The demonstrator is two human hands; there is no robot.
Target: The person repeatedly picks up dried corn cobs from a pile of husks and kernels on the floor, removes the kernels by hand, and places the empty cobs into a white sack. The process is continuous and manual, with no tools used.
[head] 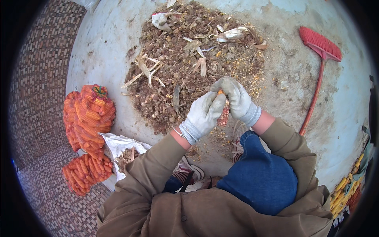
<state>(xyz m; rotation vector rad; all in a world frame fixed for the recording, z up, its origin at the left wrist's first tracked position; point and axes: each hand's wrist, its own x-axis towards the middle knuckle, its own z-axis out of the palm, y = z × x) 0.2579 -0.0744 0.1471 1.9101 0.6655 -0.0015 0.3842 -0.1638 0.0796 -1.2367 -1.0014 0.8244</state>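
A reddish corn cob (pixel 223 116) is held between my two gloved hands, above the near edge of a debris heap. Its lower part looks largely bare of kernels, while a bit of orange corn shows near the fingertips. My left hand (pixel 204 114), in a soiled white knit glove, grips the cob from the left with its thumb along the top. My right hand (pixel 237 96), gloved alike, curls around it from the right and far side. Both hands cover much of the cob. Beneath them lies the heap of corn silk and chaff (pixel 189 86), with loose kernels (pixel 251 71) scattered at its right.
Dry husks (pixel 145 68) lie on the heap. At left stand orange mesh sacks of corn ears (pixel 93 115) and a white sack (pixel 114 143) with husk scraps. A red broom (pixel 319 49) rests on the concrete at right. Yellow corn ears (pixel 339 195) are at lower right.
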